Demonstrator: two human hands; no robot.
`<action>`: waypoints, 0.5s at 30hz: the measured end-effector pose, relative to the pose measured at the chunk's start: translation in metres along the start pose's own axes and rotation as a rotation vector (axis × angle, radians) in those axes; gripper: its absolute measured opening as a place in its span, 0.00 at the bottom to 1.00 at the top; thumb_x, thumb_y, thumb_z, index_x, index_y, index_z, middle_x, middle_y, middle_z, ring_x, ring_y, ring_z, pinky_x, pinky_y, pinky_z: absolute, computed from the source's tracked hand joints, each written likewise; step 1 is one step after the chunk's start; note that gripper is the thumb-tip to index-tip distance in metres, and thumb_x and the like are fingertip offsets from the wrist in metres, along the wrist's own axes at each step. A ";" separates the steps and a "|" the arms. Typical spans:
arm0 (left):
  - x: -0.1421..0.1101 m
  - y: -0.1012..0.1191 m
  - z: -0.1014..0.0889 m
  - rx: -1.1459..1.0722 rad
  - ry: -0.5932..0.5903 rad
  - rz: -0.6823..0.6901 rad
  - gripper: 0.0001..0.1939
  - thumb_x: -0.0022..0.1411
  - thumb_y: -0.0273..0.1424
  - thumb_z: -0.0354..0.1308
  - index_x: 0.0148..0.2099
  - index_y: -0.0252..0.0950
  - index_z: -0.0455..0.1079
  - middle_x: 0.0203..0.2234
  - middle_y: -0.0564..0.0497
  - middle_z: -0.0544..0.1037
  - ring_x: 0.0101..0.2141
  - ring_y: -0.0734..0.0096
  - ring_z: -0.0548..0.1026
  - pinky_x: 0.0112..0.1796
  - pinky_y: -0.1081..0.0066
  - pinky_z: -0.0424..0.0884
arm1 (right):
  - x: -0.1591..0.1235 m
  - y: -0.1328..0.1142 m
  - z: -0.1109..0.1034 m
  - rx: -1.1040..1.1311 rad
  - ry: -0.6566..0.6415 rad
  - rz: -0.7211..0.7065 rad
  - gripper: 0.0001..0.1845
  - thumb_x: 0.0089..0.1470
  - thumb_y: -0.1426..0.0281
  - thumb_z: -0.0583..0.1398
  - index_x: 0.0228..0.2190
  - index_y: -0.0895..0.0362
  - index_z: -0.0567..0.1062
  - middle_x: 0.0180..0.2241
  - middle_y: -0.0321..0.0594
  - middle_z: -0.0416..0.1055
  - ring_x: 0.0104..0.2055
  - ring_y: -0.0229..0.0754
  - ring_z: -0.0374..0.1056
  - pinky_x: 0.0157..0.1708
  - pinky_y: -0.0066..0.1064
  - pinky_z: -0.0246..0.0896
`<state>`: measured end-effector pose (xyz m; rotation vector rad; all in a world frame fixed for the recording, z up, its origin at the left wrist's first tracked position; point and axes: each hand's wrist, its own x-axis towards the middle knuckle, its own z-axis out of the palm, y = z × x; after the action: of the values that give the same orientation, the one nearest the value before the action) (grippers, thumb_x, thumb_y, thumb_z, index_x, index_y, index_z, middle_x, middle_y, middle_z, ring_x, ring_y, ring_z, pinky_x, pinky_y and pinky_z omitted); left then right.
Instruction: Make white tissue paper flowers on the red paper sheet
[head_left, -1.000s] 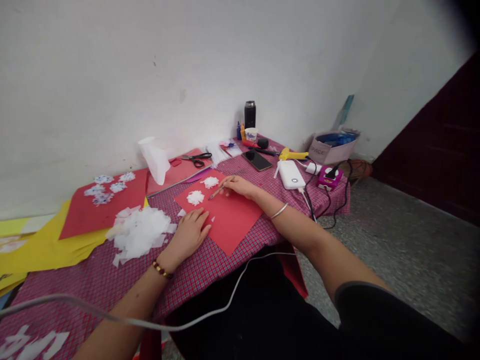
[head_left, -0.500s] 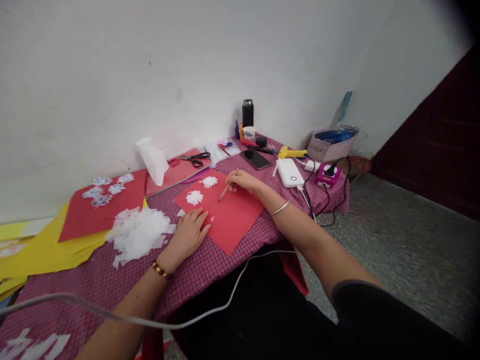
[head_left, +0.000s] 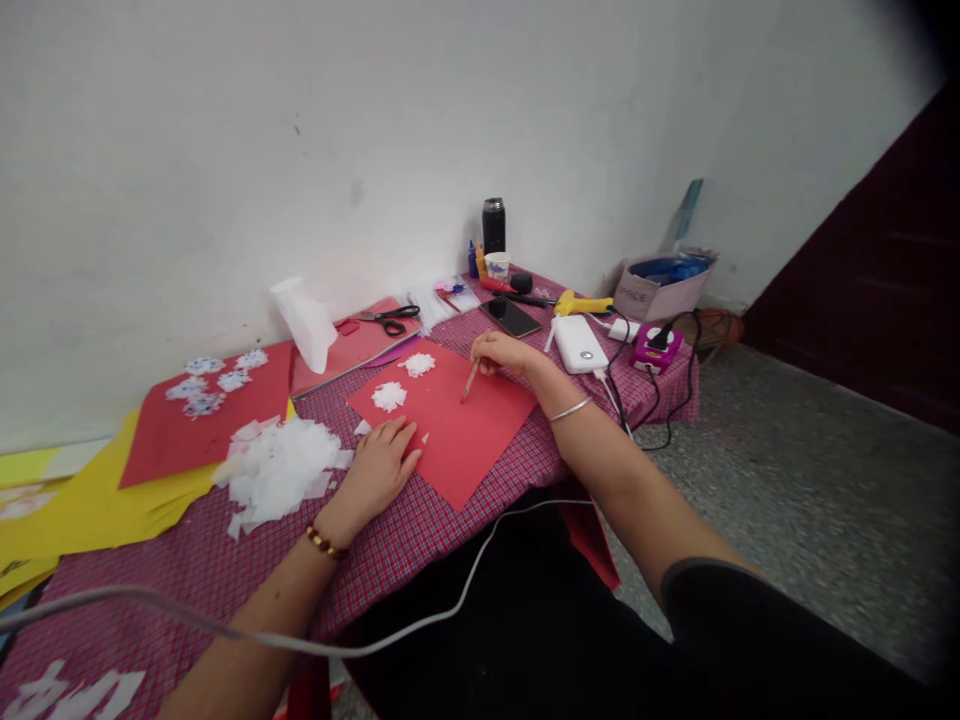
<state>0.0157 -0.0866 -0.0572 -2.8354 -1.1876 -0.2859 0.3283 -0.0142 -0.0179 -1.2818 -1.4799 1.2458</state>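
Observation:
A red sheet of paper (head_left: 465, 455) lies on the checked tablecloth in front of me. Two white paper tufts, a nearer one (head_left: 388, 397) and a farther one (head_left: 420, 365), sit on its left part. My right hand (head_left: 501, 353) is closed around a thin paintbrush (head_left: 470, 382), its tip pointing down at the sheet's middle; whether it touches the paper I cannot tell. My left hand (head_left: 382, 462) rests flat on the sheet's left edge, fingers stretched out. Beside it is a heap of white paper pieces (head_left: 281, 472).
Another red sheet (head_left: 165, 450) bears several blue-specked white tufts. Behind stand scissors (head_left: 391, 318), a phone (head_left: 510, 318), a black flask (head_left: 493, 228) and a paper cup (head_left: 497, 265). To the right are a white power bank (head_left: 580, 345) and a purple socket block (head_left: 657, 350). A white cable (head_left: 420, 630) crosses in front.
My right hand has shifted a little to the right with the paintbrush, moving its tip away from the tufts. My left hand stays in place.

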 end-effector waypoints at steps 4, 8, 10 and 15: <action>0.000 0.000 0.001 0.005 0.010 0.006 0.23 0.70 0.40 0.46 0.61 0.33 0.65 0.58 0.38 0.69 0.57 0.53 0.66 0.58 0.52 0.63 | -0.005 -0.003 -0.008 -0.043 -0.007 0.015 0.09 0.45 0.77 0.56 0.17 0.60 0.71 0.12 0.34 0.67 0.13 0.33 0.62 0.15 0.22 0.55; 0.000 0.001 0.000 0.006 0.022 0.012 0.23 0.70 0.40 0.46 0.61 0.34 0.65 0.58 0.38 0.69 0.57 0.53 0.67 0.57 0.52 0.63 | -0.009 -0.005 -0.013 -0.075 0.025 0.008 0.10 0.44 0.79 0.55 0.16 0.60 0.69 0.14 0.35 0.68 0.14 0.32 0.61 0.16 0.23 0.56; -0.001 0.001 -0.001 0.003 0.026 0.011 0.23 0.70 0.39 0.46 0.61 0.33 0.65 0.58 0.38 0.69 0.57 0.53 0.67 0.57 0.51 0.63 | -0.009 -0.005 -0.013 -0.093 0.040 0.008 0.10 0.44 0.80 0.54 0.16 0.60 0.69 0.14 0.35 0.68 0.14 0.32 0.60 0.17 0.23 0.55; 0.000 0.003 -0.003 0.011 0.015 0.018 0.23 0.71 0.39 0.45 0.61 0.32 0.65 0.58 0.37 0.69 0.57 0.53 0.67 0.57 0.52 0.63 | -0.007 -0.005 -0.015 -0.133 0.062 0.025 0.08 0.44 0.80 0.55 0.19 0.60 0.71 0.16 0.36 0.70 0.15 0.33 0.61 0.19 0.24 0.55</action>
<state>0.0169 -0.0891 -0.0544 -2.8279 -1.1562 -0.2989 0.3430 -0.0188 -0.0096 -1.4172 -1.5281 1.1289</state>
